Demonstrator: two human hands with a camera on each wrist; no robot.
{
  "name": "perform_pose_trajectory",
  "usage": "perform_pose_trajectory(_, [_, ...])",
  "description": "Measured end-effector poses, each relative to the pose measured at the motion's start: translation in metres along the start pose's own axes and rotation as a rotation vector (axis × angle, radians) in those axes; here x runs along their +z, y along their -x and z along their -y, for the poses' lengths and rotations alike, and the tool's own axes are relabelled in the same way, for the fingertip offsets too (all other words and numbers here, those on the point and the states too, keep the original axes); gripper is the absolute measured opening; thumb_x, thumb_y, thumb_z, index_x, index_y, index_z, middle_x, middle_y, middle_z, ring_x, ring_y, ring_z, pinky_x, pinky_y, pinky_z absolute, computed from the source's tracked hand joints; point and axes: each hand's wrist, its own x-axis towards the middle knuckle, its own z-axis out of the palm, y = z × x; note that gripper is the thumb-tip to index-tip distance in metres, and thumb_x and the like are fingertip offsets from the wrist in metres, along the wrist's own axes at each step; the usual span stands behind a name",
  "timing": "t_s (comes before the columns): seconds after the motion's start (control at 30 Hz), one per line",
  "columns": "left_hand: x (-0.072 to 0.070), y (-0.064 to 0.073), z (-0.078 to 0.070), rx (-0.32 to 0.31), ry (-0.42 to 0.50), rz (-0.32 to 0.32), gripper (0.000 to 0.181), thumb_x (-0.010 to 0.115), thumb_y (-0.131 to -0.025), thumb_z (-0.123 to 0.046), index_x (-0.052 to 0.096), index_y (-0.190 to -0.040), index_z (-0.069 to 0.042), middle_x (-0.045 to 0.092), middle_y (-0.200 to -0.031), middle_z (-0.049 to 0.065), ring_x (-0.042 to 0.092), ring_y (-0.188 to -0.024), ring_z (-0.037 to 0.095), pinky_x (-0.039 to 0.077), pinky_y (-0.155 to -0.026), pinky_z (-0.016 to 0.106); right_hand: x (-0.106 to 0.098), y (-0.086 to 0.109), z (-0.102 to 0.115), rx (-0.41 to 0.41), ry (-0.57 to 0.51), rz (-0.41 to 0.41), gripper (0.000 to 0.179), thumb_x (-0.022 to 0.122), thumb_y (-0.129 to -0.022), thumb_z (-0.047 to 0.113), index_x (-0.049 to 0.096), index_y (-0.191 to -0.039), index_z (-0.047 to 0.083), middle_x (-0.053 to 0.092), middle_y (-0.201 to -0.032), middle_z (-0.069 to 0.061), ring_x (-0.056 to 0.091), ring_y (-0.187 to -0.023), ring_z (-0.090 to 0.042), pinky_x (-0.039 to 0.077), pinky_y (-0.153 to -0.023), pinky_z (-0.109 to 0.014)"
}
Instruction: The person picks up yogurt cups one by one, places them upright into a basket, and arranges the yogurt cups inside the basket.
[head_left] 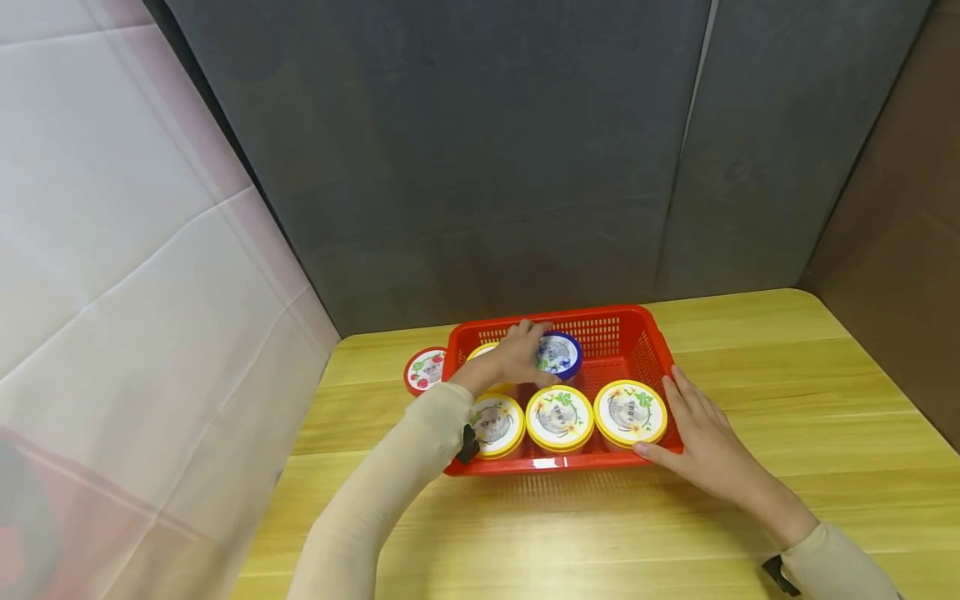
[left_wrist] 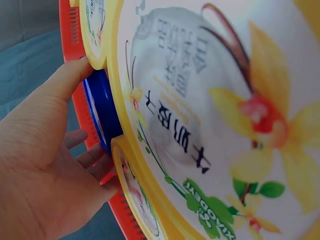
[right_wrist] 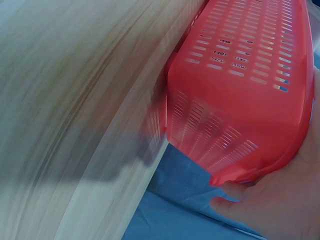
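A red plastic basket [head_left: 570,464] with slotted walls holds several round tubs with printed lids. My left hand [head_left: 517,357] reaches over the basket and grips the tub with the blue lid [head_left: 559,355] in the back row. In the left wrist view, the thumb lies at one edge of the blue lid [left_wrist: 104,107] and the fingers curl at the other. The tub's lower part is hidden. At the basket's right end, my right hand [head_left: 708,446] holds the rim, its thumb at the near corner beside a yellow-lidded tub [head_left: 630,413].
Two more yellow-lidded tubs [head_left: 559,418] line the basket's front, and another yellow lid [head_left: 482,350] shows behind the left wrist. Outside the left wall sits a red-lidded tub [head_left: 425,371]. The wooden table [head_left: 787,383] meets a dark grey panel [head_left: 480,167] at the back.
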Motion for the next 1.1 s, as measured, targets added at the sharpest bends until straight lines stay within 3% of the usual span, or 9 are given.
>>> perform_pose_trajectory(0.37, [-0.004,0.003,0.002,-0.014,0.025,0.026,0.097,0.077,-0.079,-0.048,0.025,-0.156,-0.019,0.034,-0.153,0.010,0.033,-0.142,0.032,0.034,-0.119,0.055,0.000,-0.002,-0.001,-0.004,0.000,-0.003,0.114,0.068,-0.082,0.064,0.013,-0.157,-0.002,0.005,-0.167,-0.021,0.019,-0.146,-0.053,0.021,-0.112,-0.075])
perform_pose_trajectory(0.83, [-0.002,0.004,0.004,-0.040,0.027,0.011,0.092,0.074,-0.082,-0.051,0.026,-0.155,-0.022,0.035,-0.153,0.008,0.035,-0.141,0.029,0.037,-0.118,0.053,0.001,-0.006,-0.006,-0.014,-0.010,-0.006,0.114,0.069,-0.082,0.063,0.013,-0.157,-0.002,0.006,-0.167,-0.021,0.019,-0.146,-0.053,0.021,-0.112,-0.075])
perform_pose_trajectory(0.97, [-0.007,0.006,0.003,-0.058,0.038,0.000,0.091,0.072,-0.084,-0.051,0.024,-0.157,-0.022,0.032,-0.156,0.007,0.030,-0.145,0.029,0.035,-0.119,0.053,0.001,-0.007,-0.007,-0.012,-0.010,-0.002,0.114,0.069,-0.082,0.063,0.013,-0.157,-0.002,0.005,-0.167,-0.021,0.019,-0.146,-0.054,0.020,-0.112,-0.075])
perform_pose_trajectory(1.1, [-0.022,0.012,0.005,-0.043,0.058,-0.042,0.088,0.068,-0.089,-0.047,0.020,-0.158,-0.021,0.026,-0.160,0.008,0.025,-0.147,0.030,0.033,-0.120,0.054,0.001,-0.007,-0.008,-0.014,-0.012,-0.002,0.113,0.069,-0.082,0.062,0.012,-0.157,-0.002,0.005,-0.167,-0.021,0.019,-0.146,-0.054,0.020,-0.111,-0.076])
